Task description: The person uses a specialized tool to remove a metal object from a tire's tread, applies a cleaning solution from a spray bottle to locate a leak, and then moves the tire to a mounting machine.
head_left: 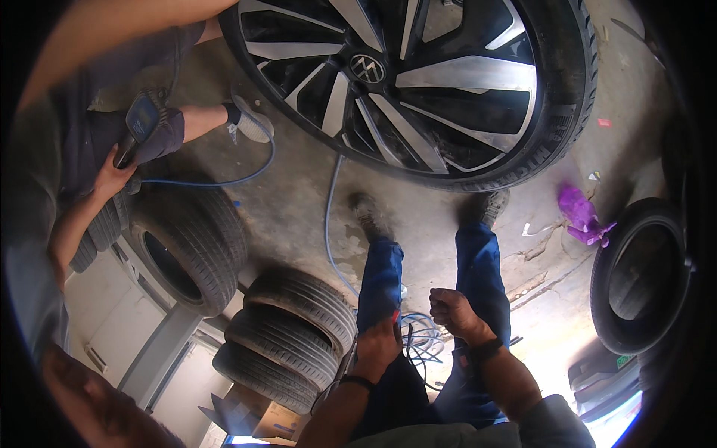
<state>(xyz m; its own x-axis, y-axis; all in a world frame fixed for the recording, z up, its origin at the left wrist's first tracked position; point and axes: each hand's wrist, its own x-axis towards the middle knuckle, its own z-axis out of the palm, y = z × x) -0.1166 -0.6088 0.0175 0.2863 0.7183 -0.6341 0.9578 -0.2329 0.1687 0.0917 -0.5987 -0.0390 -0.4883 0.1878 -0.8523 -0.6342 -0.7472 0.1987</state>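
My left hand [379, 345] is closed in front of my left thigh, with a small red piece [396, 317] showing at its fingertips; the rest of what it grips is hidden. Curled into a fist, my right hand [452, 310] hangs over my right leg, and I cannot see what, if anything, is inside it. Neither hand touches the large alloy wheel [467, 72] with its black tyre [569, 89], which stands ahead, tilted, beyond my shoes. Behind and between my hands, a tangle of cables and hose [423, 334] lies on the floor.
At the left, a co-worker's hand [112, 173] holds a tyre inflator gauge [142, 117] on a blue hose [216, 183]. Stacked tyres [287, 336] and another tyre [190, 246] stand at my left, above a cardboard box [276, 420]. A purple bag [580, 214] lies near a loose tyre [597, 299] at right.
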